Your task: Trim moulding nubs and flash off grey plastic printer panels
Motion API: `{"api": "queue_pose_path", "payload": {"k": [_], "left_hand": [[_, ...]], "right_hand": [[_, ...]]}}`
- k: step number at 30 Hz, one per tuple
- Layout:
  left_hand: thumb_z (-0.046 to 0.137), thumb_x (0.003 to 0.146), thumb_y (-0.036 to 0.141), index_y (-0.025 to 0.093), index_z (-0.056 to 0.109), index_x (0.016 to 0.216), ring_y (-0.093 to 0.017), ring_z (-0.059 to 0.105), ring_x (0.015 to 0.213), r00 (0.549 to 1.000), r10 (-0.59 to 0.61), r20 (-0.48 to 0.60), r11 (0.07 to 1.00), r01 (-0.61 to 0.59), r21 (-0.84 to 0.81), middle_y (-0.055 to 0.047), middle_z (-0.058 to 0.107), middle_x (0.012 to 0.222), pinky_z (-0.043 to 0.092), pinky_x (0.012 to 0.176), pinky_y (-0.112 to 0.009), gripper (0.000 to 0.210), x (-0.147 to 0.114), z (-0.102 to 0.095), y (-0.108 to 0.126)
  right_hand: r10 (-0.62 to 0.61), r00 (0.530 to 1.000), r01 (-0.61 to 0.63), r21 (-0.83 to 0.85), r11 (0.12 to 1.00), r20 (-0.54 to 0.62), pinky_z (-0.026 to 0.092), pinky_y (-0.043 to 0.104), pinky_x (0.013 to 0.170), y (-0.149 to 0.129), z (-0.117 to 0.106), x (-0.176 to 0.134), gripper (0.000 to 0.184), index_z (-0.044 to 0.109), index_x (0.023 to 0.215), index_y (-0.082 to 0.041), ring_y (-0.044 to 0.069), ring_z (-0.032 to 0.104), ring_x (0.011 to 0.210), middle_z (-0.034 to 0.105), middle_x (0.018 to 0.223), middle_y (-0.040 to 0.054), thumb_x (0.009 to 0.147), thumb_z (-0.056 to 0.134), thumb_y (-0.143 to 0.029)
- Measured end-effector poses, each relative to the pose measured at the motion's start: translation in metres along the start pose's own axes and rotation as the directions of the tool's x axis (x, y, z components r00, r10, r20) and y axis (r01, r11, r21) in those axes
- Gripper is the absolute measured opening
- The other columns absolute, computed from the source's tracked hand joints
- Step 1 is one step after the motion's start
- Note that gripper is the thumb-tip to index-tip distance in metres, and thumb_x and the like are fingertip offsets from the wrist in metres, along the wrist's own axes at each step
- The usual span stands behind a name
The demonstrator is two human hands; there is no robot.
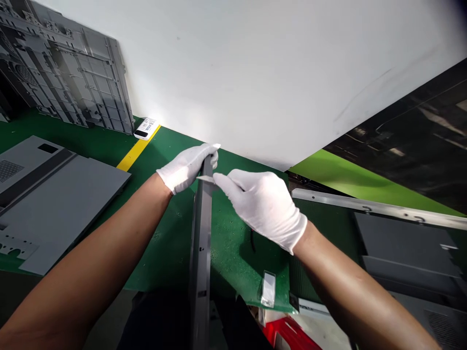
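Note:
A grey panel (204,253) stands on edge, seen along its narrow side, running from my body toward the white wall. My left hand (186,167), in a white glove, is closed around its far end. From my right hand (264,204), also gloved in white, juts a thin, pointed blade (206,179) held in a pinch. The blade's tip lies across the panel's upper edge, just short of my left fingers. Its handle, if any, is hidden in the glove.
The green table (160,257) carries a flat grey panel (73,194) at left and a ribbed grey panel (83,78) leaning behind. A white device (146,129) sits by yellow tape (136,150). A clear-edged card (269,289) lies at the front edge. Right stands a metal-railed bin (383,209).

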State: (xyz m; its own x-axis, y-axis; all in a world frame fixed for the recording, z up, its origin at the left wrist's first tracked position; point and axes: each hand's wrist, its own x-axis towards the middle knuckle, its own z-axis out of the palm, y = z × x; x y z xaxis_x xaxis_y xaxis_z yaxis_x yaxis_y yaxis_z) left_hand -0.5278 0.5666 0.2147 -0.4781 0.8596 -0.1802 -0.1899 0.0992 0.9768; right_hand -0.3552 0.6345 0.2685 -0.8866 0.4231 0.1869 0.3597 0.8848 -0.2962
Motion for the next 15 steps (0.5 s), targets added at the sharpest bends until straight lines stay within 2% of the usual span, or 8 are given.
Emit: {"api": "queue_pose_path", "payload": {"k": [1, 3, 6, 8, 10, 12, 13, 15], "left_hand": [[0.053, 0.094, 0.043, 0.02, 0.051, 0.064, -0.014, 0.046, 0.063, 0.999, 0.038, 0.022, 0.998, -0.039, 0.048, -0.002, 0.054, 0.066, 0.041, 0.064, -0.028, 0.038, -0.002, 0.0, 0.001], [0.052, 0.096, 0.041, 0.019, 0.057, 0.07, -0.014, 0.053, 0.072, 0.993, 0.105, 0.047, 0.989, -0.109, 0.101, -0.003, 0.06, 0.075, 0.042, 0.07, -0.026, 0.034, -0.006, 0.0, 0.002], [0.061, 0.092, 0.038, 0.019, 0.067, 0.099, -0.016, 0.06, 0.097, 0.992, 0.122, -0.011, 0.985, -0.12, 0.12, -0.005, 0.069, 0.104, 0.046, 0.085, -0.024, 0.021, -0.016, 0.001, 0.0], [0.067, 0.089, 0.038, 0.023, 0.061, 0.13, -0.019, 0.059, 0.115, 0.997, 0.066, -0.028, 0.991, -0.063, 0.119, -0.008, 0.064, 0.133, 0.048, 0.093, -0.026, 0.044, -0.025, 0.003, -0.001], [0.071, 0.086, 0.04, 0.029, 0.045, 0.15, -0.022, 0.057, 0.126, 0.999, 0.001, -0.038, 0.992, 0.003, 0.123, -0.01, 0.05, 0.155, 0.051, 0.096, -0.028, 0.07, -0.038, 0.006, -0.002], [0.076, 0.082, 0.04, 0.037, 0.031, 0.159, -0.025, 0.057, 0.13, 0.996, -0.042, -0.075, 0.989, 0.052, 0.138, -0.009, 0.04, 0.163, 0.053, 0.098, -0.031, 0.089, -0.052, 0.01, -0.003], [0.077, 0.081, 0.039, 0.04, 0.026, 0.162, -0.026, 0.058, 0.128, 0.994, -0.05, -0.098, 0.985, 0.065, 0.158, -0.009, 0.041, 0.163, 0.054, 0.099, -0.033, 0.096, -0.06, 0.013, -0.003], [0.078, 0.079, 0.035, 0.045, 0.016, 0.164, -0.027, 0.063, 0.122, 0.99, -0.069, -0.122, 0.973, 0.094, 0.213, -0.007, 0.045, 0.159, 0.056, 0.099, -0.037, 0.105, -0.075, 0.021, -0.002]], "right_hand": [[0.065, 0.998, -0.063, 0.118, 0.991, -0.014, 0.026, 0.028, 0.055, 0.003, -0.002, -0.002, 0.058, 0.06, 0.069, -0.02, 0.012, 0.042, 0.056, 0.05, 0.058, -0.0028, 0.105, 0.04, -0.06], [0.195, 0.981, -0.186, 0.356, 0.916, 0.012, 0.032, 0.026, 0.057, 0.012, -0.007, -0.008, 0.058, 0.059, 0.073, -0.021, 0.012, 0.044, 0.057, 0.05, 0.06, -0.0032, 0.106, 0.035, -0.062], [0.309, 0.939, -0.338, 0.57, 0.749, 0.151, 0.038, 0.026, 0.058, 0.023, -0.012, -0.031, 0.057, 0.06, 0.078, -0.021, 0.013, 0.047, 0.058, 0.051, 0.062, -0.0032, 0.104, 0.036, -0.066], [0.328, 0.9, -0.435, 0.603, 0.669, 0.286, 0.037, 0.026, 0.057, 0.024, -0.014, -0.055, 0.054, 0.061, 0.08, -0.022, 0.013, 0.045, 0.059, 0.051, 0.064, -0.0034, 0.103, 0.041, -0.066], [0.328, 0.851, -0.522, 0.58, 0.625, 0.411, 0.033, 0.026, 0.055, 0.019, -0.017, -0.082, 0.051, 0.061, 0.081, -0.022, 0.013, 0.04, 0.06, 0.047, 0.066, -0.004, 0.102, 0.045, -0.066], [0.299, 0.804, -0.575, 0.546, 0.609, 0.514, 0.032, 0.025, 0.054, 0.009, -0.021, -0.11, 0.051, 0.058, 0.078, -0.022, 0.013, 0.037, 0.061, 0.043, 0.066, -0.0042, 0.101, 0.046, -0.065], [0.277, 0.789, -0.585, 0.532, 0.612, 0.548, 0.032, 0.025, 0.054, 0.003, -0.022, -0.123, 0.051, 0.056, 0.075, -0.022, 0.013, 0.037, 0.061, 0.043, 0.066, -0.0041, 0.101, 0.046, -0.065], [0.239, 0.788, -0.565, 0.511, 0.648, 0.567, 0.033, 0.024, 0.053, -0.008, -0.024, -0.146, 0.052, 0.052, 0.07, -0.022, 0.012, 0.04, 0.06, 0.045, 0.065, -0.0038, 0.103, 0.046, -0.061]]}}
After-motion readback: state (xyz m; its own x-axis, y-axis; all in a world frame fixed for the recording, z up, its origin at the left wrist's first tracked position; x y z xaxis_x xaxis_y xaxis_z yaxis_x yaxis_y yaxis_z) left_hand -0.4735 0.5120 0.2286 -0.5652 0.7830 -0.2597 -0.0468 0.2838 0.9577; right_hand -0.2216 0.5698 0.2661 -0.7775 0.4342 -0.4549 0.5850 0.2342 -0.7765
